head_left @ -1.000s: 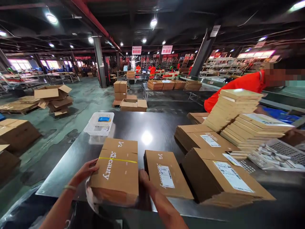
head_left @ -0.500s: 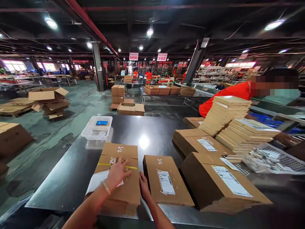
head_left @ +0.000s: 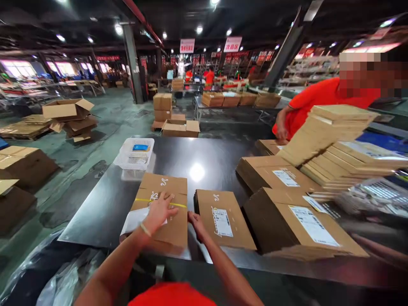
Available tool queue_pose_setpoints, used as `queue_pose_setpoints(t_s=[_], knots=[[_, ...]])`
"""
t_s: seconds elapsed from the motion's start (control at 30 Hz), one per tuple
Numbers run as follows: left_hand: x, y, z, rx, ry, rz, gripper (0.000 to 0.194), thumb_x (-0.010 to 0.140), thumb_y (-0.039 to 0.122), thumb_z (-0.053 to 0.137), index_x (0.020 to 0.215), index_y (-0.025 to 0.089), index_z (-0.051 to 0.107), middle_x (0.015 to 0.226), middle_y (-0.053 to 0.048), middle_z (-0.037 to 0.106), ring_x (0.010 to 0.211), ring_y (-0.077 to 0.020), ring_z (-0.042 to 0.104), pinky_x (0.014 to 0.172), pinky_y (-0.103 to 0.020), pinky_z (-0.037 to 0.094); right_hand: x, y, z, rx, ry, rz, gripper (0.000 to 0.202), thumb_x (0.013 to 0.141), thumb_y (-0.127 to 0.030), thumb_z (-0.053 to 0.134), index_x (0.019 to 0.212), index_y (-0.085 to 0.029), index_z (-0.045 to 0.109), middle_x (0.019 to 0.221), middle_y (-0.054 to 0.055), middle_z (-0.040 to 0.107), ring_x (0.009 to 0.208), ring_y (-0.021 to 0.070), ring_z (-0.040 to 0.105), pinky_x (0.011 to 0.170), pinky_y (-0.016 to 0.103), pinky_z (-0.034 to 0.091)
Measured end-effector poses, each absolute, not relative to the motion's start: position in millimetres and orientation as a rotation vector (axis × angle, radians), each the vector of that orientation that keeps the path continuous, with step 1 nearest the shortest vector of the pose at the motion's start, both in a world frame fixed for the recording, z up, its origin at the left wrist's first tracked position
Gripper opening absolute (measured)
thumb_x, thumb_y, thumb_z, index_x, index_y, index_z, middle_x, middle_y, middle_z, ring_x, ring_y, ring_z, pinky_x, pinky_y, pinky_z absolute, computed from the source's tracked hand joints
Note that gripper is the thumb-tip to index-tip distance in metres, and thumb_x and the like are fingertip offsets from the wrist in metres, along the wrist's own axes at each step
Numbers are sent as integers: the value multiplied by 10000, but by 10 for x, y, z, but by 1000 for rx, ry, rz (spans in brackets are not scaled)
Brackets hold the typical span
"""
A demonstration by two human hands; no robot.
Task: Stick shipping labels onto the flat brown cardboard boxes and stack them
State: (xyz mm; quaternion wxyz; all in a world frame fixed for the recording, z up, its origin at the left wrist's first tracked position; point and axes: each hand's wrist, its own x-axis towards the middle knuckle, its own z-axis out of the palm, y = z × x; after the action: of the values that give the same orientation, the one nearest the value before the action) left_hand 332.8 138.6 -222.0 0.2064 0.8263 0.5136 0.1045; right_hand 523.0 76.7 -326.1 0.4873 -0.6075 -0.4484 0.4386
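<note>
Lower center: the left hand (head_left: 160,211), fingers spread apart, lies on a yellow-banded carton stack (head_left: 178,229), across a white sheet (head_left: 135,220) and white script; the right hand (head_left: 196,222) curls at the stack's right edge — its grip cannot be told — beside a carton pile (head_left: 240,231) whose label (head_left: 224,223) is illegible. Upper center: hanging sign (head_left: 233,44), "次品区". Left of center: white basket (head_left: 122,160).

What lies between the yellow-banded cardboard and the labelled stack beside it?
In the head view, the right hand is in that gap, with shiny tabletop beyond.
</note>
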Motion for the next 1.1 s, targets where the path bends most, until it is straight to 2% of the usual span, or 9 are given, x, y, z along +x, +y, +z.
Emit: queue_pose_setpoints(t_s=[0.13,0.23,0.47,0.63,0.73,0.83,0.9,0.97,1.1], knots=[[3272,1406,-2231,2312,1437,287,534,959,468,750,1457,282,692,1633,-171,525,1197,-347,688,1000,-476,547,5262,745,-3149,-1616,-983,1162,814,577,-1060,492,474,-287,255,501,-45,232,563,116,209,535,304,214],[3269,1422,-2241,2306,1436,245,507,957,453,770,1433,289,717,1634,-147,530,1237,-339,680,1025,-462,538,5539,704,-2920,-1761,-1044,968,771,646,-946,590,459,-284,244,504,-56,187,571,109,186,544,300,149],[3220,1431,-2153,2366,1441,229,556,985,471,731,1481,227,678,1638,-171,529,1308,-370,635,1044,-474,509,5828,414,-2380,-1535,-1229,1067,591,796,-798,560,601,-250,455,589,-48,404,600,117,358,559,262,304],[2714,1631,-1937,2417,1287,73,275,1000,363,680,1112,154,820,1193,-136,776,1001,-269,700,879,-348,491,5766,410,-2095,-1384,-1224,901,529,858,-727,592,672,-236,522,643,-31,495,649,140,453,623,272,399],[2202,1693,-1855,2339,1356,103,183,953,297,715,929,143,813,962,-78,768,867,-204,646,791,-291,430,5747,592,-1911,-1401,-1395,752,471,921,-647,555,713,-226,603,674,-1,562,690,173,511,679,305,443],[1662,1592,-1871,2227,1546,245,208,941,259,681,787,152,770,882,-60,712,809,-173,583,757,-276,391,5429,770,-1824,-1500,-1485,298,371,958,-555,573,928,-216,721,966,97,710,968,259,619,905,411,500],[1339,1432,-1924,2124,1754,400,316,984,292,586,735,178,743,834,-62,673,792,-188,563,742,-289,388,5011,823,-1857,-1488,-1506,73,364,973,-502,600,1142,-210,739,1211,159,710,1181,315,608,1039,495,471],[1077,1213,-1990,1957,1974,626,371,992,327,537,706,189,729,769,-53,638,753,-191,534,721,-299,381,4471,832,-1957,-1362,-1640,161,361,1017,-450,564,1212,-205,743,1216,163,728,1173,317,641,1042,498,489],[806,677,-2096,1480,2090,1110,379,917,432,627,663,166,717,574,22,514,625,-141,453,634,-277,336,3294,847,-2242,-1089,-2030,683,307,1048,-295,508,1051,-213,803,1052,112,797,985,256,726,940,383,552]])
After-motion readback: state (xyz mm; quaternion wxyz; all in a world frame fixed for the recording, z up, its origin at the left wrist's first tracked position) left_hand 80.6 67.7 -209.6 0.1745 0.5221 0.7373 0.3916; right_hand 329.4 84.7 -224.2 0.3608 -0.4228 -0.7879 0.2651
